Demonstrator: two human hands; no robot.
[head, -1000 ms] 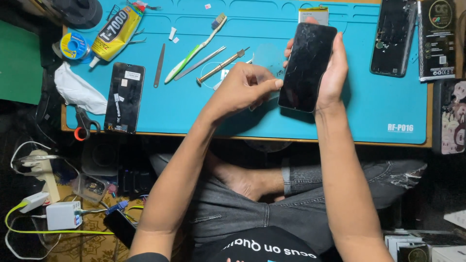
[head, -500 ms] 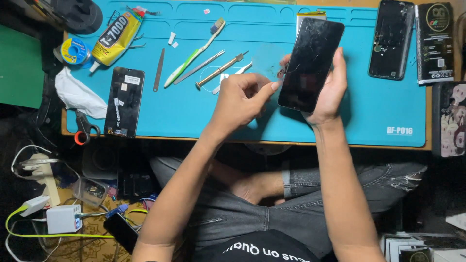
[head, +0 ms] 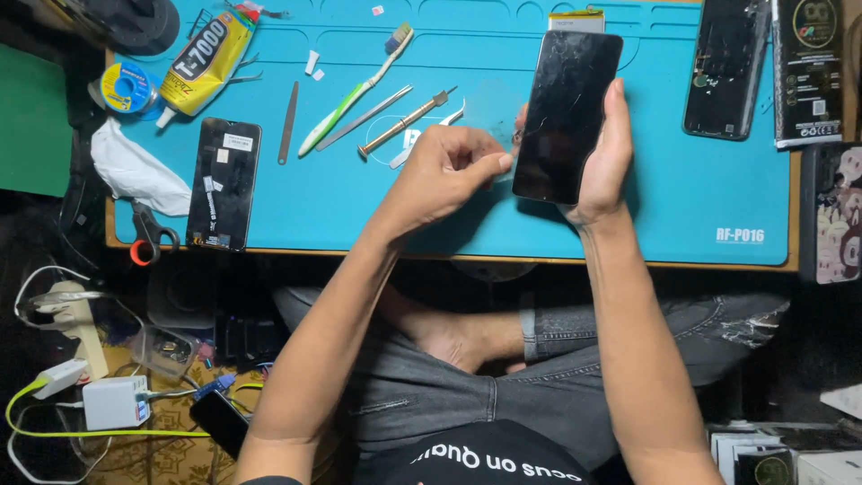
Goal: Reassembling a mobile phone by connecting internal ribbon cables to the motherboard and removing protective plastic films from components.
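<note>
Since half a second ago, the right hand (head: 600, 162) has lifted the black phone (head: 567, 115) slightly toward twelve o'clock, its top edge now closer to the mat's far rim, while the left hand (head: 444, 171) has kept pinching at the phone's lower left edge. That right hand cradles the phone from behind, fingers wrapped along its three o'clock side and thumb tip showing at the nine o'clock edge, forearm running down toward six o'clock. The left hand is curled, thumb and forefinger pressed together on what may be a thin clear pick or film; the blur there makes it hard to tell. The phone is a flat glossy slab, its glass webbed with fine cracks, held tilted above the smooth turquoise rubber work mat (head: 682, 189). At ten o'clock from the hands lie a green-and-white toothbrush (head: 355, 90), a slim metal spudger (head: 364, 118) and a brass-handled screwdriver (head: 404, 122), with a matte black display panel (head: 224, 183) farther out toward nine o'clock.
</note>
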